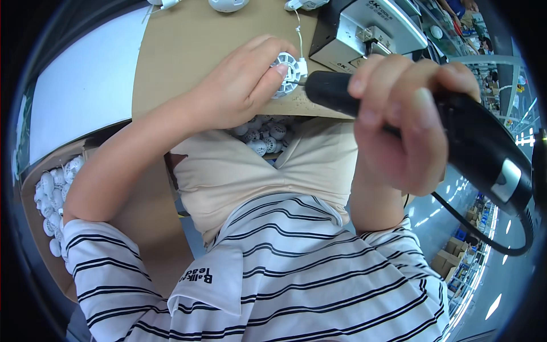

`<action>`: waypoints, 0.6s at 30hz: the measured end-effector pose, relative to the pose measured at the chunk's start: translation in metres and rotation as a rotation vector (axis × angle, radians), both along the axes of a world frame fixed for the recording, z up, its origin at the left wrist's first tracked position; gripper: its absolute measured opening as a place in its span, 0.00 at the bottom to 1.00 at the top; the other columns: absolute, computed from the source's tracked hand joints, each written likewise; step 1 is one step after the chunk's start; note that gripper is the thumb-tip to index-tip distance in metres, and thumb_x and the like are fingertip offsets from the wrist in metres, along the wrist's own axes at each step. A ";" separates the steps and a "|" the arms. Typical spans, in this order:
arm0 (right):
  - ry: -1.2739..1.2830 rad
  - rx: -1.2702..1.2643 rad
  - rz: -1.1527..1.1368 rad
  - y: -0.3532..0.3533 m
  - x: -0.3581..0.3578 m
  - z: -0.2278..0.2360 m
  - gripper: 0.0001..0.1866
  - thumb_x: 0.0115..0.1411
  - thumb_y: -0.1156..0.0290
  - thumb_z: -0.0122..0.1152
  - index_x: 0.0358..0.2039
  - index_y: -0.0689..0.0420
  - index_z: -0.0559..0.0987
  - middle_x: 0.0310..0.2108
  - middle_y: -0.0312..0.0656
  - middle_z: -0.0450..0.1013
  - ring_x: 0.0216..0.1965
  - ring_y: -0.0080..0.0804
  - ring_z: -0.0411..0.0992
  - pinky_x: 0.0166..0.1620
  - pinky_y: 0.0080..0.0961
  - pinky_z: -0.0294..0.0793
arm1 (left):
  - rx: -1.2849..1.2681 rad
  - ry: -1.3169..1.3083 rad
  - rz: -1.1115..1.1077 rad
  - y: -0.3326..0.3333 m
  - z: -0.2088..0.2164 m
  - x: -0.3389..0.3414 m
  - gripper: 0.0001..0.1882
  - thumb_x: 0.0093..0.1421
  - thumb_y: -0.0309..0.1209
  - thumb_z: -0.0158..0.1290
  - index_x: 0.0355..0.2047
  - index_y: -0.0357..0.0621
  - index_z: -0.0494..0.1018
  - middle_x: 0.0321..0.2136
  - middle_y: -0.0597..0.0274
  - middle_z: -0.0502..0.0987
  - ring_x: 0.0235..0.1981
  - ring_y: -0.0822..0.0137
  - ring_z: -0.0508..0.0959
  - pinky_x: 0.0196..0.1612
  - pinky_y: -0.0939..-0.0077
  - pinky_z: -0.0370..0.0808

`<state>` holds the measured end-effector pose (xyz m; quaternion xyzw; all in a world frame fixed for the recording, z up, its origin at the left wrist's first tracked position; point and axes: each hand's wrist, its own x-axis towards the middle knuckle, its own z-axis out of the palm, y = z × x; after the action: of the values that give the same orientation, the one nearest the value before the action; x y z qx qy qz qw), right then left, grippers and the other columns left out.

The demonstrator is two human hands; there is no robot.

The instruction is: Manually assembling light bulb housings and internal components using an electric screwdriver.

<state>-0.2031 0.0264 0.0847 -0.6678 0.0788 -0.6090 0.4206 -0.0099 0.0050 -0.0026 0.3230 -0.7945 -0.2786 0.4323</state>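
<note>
My left hand (248, 80) grips a round white plastic part (289, 76) with a spoked, open face, thumb pressed onto it, at the near edge of the brown work surface. A short white cord with a small white connector (302, 67) runs from the part's right side. In my right hand (401, 114), fingers wrapped round it, is a black electric screwdriver (333, 93) with a cable at its back end. It lies nearly level, and its thin bit points left, reaching the right side of the white part. Whether the bit sits on a screw is too small to tell.
A silver and black box-shaped machine (364, 37) stands at the far right of the brown board (188, 40). White parts (228, 4) lie along the far edge. Cardboard boxes of white round parts (54, 199) stand at my left and beneath the table (265, 134). The screwdriver's cable (484, 242) loops at right.
</note>
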 end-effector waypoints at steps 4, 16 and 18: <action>-0.185 0.070 0.111 0.006 -0.043 0.022 0.17 0.60 0.71 0.48 0.50 0.56 0.74 0.25 0.31 0.69 0.23 0.22 0.66 0.37 0.29 0.67 | -0.193 -0.036 -0.001 0.008 -0.003 -0.008 0.13 0.62 0.29 0.47 0.45 0.38 0.69 0.41 0.53 0.73 0.36 0.54 0.72 0.44 0.65 0.71; -0.203 0.156 0.088 0.023 -0.071 0.020 0.16 0.61 0.69 0.49 0.48 0.58 0.74 0.25 0.30 0.69 0.23 0.20 0.65 0.38 0.28 0.65 | -0.062 -0.762 -0.372 0.054 -0.130 -0.005 0.25 0.61 0.32 0.49 0.58 0.37 0.67 0.55 0.47 0.71 0.56 0.55 0.72 0.58 0.63 0.68; -0.212 0.159 0.072 0.023 -0.071 0.015 0.16 0.61 0.69 0.49 0.48 0.58 0.74 0.25 0.30 0.69 0.23 0.20 0.65 0.38 0.27 0.65 | -0.297 -0.995 -0.055 0.047 -0.130 0.009 0.28 0.61 0.33 0.49 0.59 0.29 0.65 0.53 0.41 0.73 0.58 0.51 0.72 0.59 0.64 0.67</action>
<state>-0.2746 0.0497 0.0997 -0.5667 0.0578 -0.6524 0.4999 -0.0008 0.0522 -0.1330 0.3306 -0.9430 0.0130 0.0361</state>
